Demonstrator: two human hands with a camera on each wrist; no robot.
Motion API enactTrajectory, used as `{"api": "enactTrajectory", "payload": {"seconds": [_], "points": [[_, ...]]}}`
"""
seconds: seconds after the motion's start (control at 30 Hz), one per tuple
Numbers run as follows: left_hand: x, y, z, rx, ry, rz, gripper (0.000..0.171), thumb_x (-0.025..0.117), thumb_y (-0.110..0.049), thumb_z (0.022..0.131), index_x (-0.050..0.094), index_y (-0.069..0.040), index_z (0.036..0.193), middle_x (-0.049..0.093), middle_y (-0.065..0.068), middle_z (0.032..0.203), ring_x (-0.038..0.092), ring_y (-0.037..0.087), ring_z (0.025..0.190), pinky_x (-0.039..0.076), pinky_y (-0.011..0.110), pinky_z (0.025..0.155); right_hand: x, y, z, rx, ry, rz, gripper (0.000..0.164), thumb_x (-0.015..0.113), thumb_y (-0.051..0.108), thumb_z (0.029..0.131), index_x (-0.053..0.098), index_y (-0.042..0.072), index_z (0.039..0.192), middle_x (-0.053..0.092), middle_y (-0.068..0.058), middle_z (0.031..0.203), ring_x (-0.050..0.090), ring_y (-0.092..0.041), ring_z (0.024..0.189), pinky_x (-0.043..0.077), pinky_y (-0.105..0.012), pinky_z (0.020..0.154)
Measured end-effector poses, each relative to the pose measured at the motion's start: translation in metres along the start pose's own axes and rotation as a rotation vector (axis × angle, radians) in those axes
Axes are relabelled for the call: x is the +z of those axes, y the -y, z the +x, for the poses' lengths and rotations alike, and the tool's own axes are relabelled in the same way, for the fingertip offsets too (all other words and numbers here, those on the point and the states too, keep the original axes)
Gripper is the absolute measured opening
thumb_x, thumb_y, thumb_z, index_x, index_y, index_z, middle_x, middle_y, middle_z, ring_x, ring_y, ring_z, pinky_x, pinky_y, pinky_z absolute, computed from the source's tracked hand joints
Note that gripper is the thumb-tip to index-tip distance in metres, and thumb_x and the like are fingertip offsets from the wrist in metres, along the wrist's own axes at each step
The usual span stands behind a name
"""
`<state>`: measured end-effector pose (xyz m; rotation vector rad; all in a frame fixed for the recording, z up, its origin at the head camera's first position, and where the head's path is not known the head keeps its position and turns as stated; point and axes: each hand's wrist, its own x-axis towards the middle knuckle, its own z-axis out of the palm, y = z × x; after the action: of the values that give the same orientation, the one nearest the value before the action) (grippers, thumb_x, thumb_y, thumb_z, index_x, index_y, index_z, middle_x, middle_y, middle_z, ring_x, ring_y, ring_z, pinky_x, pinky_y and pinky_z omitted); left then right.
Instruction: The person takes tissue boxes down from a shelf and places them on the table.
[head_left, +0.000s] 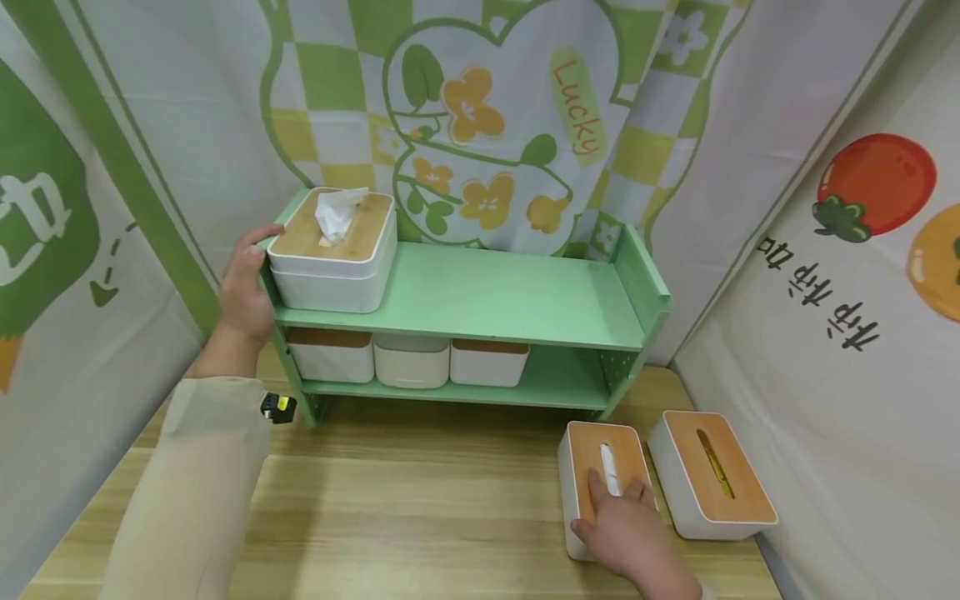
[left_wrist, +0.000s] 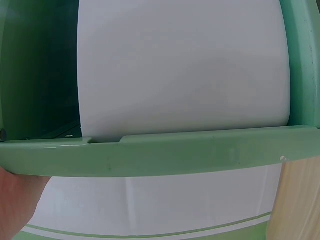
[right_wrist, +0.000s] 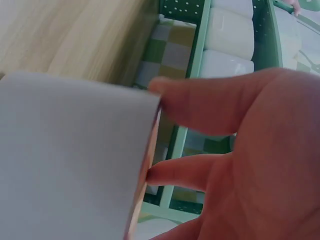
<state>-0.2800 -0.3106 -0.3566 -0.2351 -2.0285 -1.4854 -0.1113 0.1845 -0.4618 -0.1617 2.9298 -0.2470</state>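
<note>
A green two-tier shelf (head_left: 495,292) stands on the wooden table, and my left hand (head_left: 247,287) holds its left side panel near the top. Right beside that hand, a white tissue box (head_left: 326,287) with a wooden lid and a raised tissue sits on the upper tier. In the left wrist view a green rail (left_wrist: 200,152) hides most of the hand. My right hand (head_left: 630,529) grips another tissue box (head_left: 585,454) at the table's front right, thumb at its left edge and fingers on and across the wooden lid. Its white side (right_wrist: 75,155) fills the right wrist view's left.
A third wooden-lidded box (head_left: 693,500) stands just right of the gripped one. Several pale boxes (head_left: 412,362) sit in a row on the shelf's lower tier. Printed cloth walls (head_left: 810,400) enclose the back and sides of the table (head_left: 420,517).
</note>
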Motion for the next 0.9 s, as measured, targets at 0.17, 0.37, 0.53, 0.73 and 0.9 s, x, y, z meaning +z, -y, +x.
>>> {"api": "enactTrajectory", "payload": {"seconds": [0.17, 0.37, 0.53, 0.73, 0.9], "points": [[-0.001, 0.001, -0.001, 0.006, -0.003, 0.011, 0.055, 0.016, -0.027, 0.105, 0.045, -0.001, 0.143, 0.039, 0.016, 0.151, 0.029, 0.019, 0.14, 0.013, 0.031, 0.112, -0.004, -0.007, -0.001, -0.02, -0.01, -0.004, 0.065, 0.074, 0.034, 0.088, 0.054, 0.006, 0.143, 0.055, -0.042, 0.111, 0.043, -0.06, 0.116, 0.049, -0.056, 0.073], [0.0, 0.002, -0.001, 0.017, -0.005, -0.002, 0.055, 0.017, -0.028, 0.105, 0.046, 0.0, 0.143, 0.039, 0.016, 0.15, 0.029, 0.018, 0.139, 0.013, 0.031, 0.111, -0.006, -0.019, 0.0, 0.0, -0.012, 0.013, 0.061, 0.074, 0.031, 0.089, 0.055, 0.007, 0.142, 0.064, -0.03, 0.107, 0.045, -0.058, 0.115, 0.051, -0.054, 0.07], [0.001, 0.001, 0.0, 0.021, -0.011, -0.002, 0.055, 0.017, -0.027, 0.104, 0.046, 0.0, 0.142, 0.041, 0.015, 0.149, 0.031, 0.017, 0.138, 0.014, 0.03, 0.111, -0.008, -0.028, 0.002, 0.016, 0.01, 0.025, 0.061, 0.073, 0.027, 0.09, 0.054, 0.005, 0.143, 0.062, -0.035, 0.113, 0.039, -0.064, 0.12, 0.049, -0.061, 0.078], [0.001, -0.002, -0.001, 0.017, -0.01, -0.004, 0.055, 0.017, -0.028, 0.104, 0.046, -0.001, 0.143, 0.04, 0.015, 0.15, 0.03, 0.017, 0.139, 0.013, 0.03, 0.111, -0.009, -0.033, 0.004, 0.022, 0.025, 0.03, 0.061, 0.073, 0.026, 0.09, 0.053, 0.005, 0.143, 0.062, -0.034, 0.113, 0.04, -0.064, 0.12, 0.049, -0.06, 0.077], [0.001, -0.002, -0.001, 0.003, 0.0, -0.012, 0.055, 0.017, -0.028, 0.104, 0.045, -0.002, 0.144, 0.037, 0.015, 0.152, 0.028, 0.017, 0.14, 0.011, 0.031, 0.112, -0.01, -0.035, 0.003, 0.04, 0.033, 0.03, 0.061, 0.073, 0.025, 0.09, 0.053, 0.006, 0.144, 0.061, -0.036, 0.112, 0.042, -0.061, 0.118, 0.051, -0.055, 0.069]]}}
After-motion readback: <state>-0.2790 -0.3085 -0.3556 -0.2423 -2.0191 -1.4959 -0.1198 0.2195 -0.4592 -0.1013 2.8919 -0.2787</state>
